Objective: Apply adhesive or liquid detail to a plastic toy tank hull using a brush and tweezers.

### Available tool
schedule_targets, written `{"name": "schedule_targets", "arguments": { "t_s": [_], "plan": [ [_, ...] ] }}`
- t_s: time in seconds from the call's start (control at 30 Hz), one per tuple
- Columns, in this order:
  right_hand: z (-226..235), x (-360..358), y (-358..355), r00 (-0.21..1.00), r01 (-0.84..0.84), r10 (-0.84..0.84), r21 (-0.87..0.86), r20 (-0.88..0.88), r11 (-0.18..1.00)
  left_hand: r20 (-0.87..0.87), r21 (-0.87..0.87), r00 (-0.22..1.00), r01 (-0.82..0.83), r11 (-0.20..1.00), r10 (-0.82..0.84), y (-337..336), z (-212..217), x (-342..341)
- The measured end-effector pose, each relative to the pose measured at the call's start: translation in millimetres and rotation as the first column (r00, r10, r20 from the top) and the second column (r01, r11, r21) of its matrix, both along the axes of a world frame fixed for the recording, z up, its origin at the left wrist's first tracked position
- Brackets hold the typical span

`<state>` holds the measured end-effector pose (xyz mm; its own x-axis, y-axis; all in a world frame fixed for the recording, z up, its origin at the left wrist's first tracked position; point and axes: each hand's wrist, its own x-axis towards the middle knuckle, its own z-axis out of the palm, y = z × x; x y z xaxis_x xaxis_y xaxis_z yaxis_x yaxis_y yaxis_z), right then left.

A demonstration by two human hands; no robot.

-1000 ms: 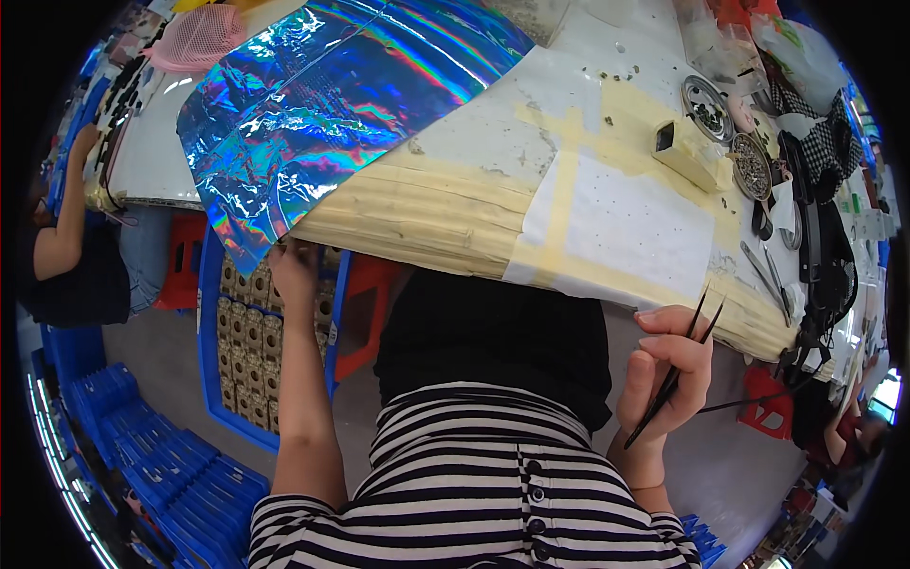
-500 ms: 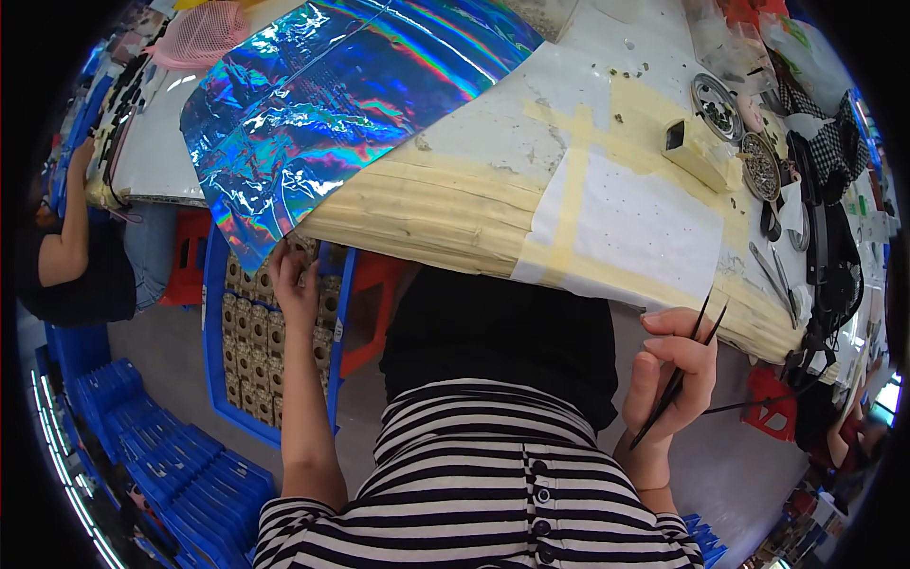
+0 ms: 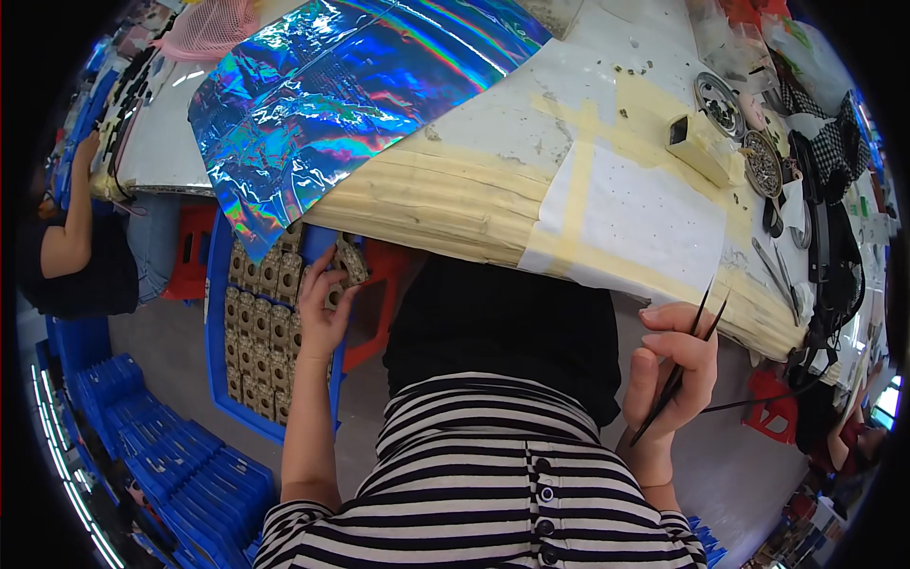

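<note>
L hand (image 3: 322,318) grip closed on a small part (image 3: 349,260) just above the blue crate (image 3: 216,313), under table (image 3: 493,133) edge. R hand (image 3: 668,370) grips tweezers (image 3: 678,370). Risk: pinch is shallow, part could drop into crate; tweezer tips near table edge, may snag.

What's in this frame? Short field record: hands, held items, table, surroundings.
left hand: lifting a small grey-brown part out of the blue crate, grip closed on it
crate contents: rows of similar parts, beside the table on the person's left
right hand: holds black tweezers, tips apart, pointing up
table: edge wrapped in tan tape
on table: iridescent foil sheet, white paper sheet
nearby: another person's arm, far left
</note>
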<state>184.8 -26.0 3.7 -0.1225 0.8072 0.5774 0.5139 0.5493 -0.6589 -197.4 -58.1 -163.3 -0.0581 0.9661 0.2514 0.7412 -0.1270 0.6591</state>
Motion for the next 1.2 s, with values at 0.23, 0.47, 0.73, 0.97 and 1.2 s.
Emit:
{"name": "schedule_targets", "arguments": {
  "t_s": [0.23, 0.47, 0.73, 0.97, 1.2],
  "plan": [
    [-2.0, 1.0, -1.3, 1.000, 0.005, -0.005, -0.003, -0.010, 1.000, -0.133, -0.048, 0.962, -0.245, 0.968, 0.237, 3.2, -21.6, -24.2],
    [-1.3, -0.9, -2.7, 1.000, -0.002, 0.002, -0.009, 0.006, 1.000, -0.328, -0.194, 0.898, -0.369, 0.909, 0.295, 42.3, -59.6, -65.6],
    [-4.1, 0.9, -4.2, 0.999, 0.048, -0.048, -0.034, 0.007, 0.998, -0.255, -0.179, 0.898, -0.408, 0.895, 0.359, 46.2, -71.4, -65.4],
    [-3.8, -4.7, 3.7, 1.000, 0.009, -0.008, -0.047, 0.014, 0.999, -0.484, -0.490, 0.839, -0.494, 0.719, 0.247, -21.6, -50.2, -40.4],
    [-4.0, -10.5, 5.2, 0.999, -0.036, 0.036, -0.036, 0.016, 0.999, -0.557, -0.504, 0.775, -0.601, 0.621, 0.298, -19.5, -46.0, -33.0]
  ]
}}
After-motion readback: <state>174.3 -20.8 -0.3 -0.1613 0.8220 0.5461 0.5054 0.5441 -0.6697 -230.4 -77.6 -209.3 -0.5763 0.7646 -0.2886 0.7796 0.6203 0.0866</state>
